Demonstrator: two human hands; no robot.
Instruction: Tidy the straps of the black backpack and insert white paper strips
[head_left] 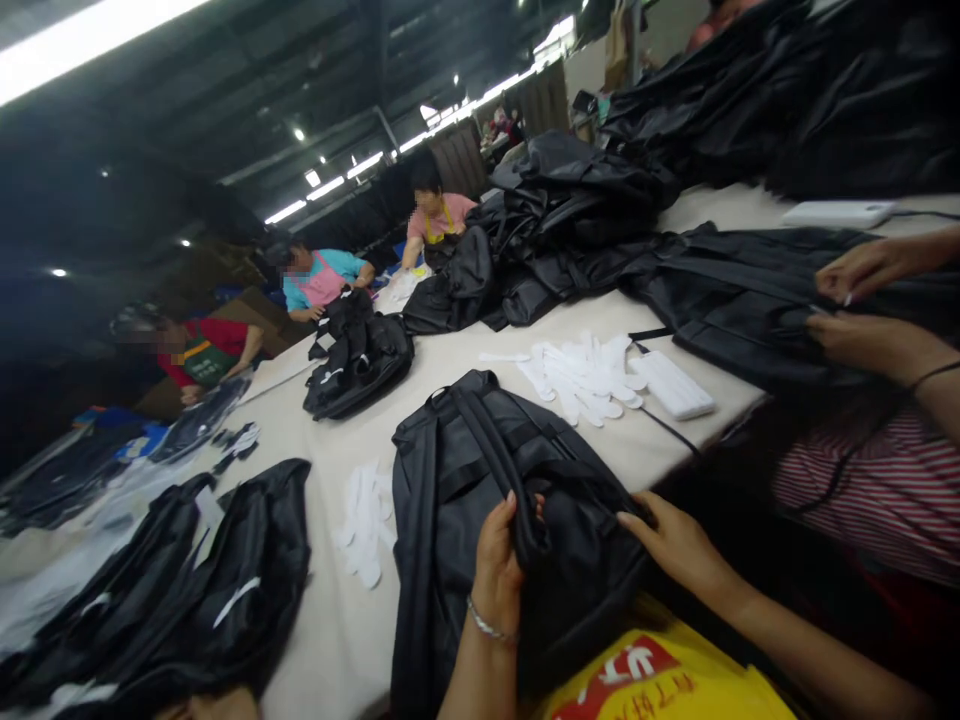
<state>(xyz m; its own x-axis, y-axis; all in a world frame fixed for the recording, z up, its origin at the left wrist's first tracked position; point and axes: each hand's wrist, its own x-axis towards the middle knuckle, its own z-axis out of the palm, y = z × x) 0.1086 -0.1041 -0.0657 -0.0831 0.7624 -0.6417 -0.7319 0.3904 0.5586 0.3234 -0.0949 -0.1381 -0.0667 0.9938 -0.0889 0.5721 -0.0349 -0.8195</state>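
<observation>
Black nylon backpack (480,500) lies under my hands, left hand (496,572) clamped on its strap (501,470), right hand (675,545) spread flat on its side, bottom edge cut off.

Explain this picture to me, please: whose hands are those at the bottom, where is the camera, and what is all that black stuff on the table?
There is no machine here. The single picture comes from a camera worn on a person's head, looking down at their own two bare hands. The left hand, with a bracelet, grips a strap of a black backpack lying on the long pale table; the right hand rests on the bag's edge. Around it lie small white paper pieces, a white box and more black backpacks. The hands at the far right belong to a co-worker in a striped top, handling another bag. Other people work farther along the table.
</observation>
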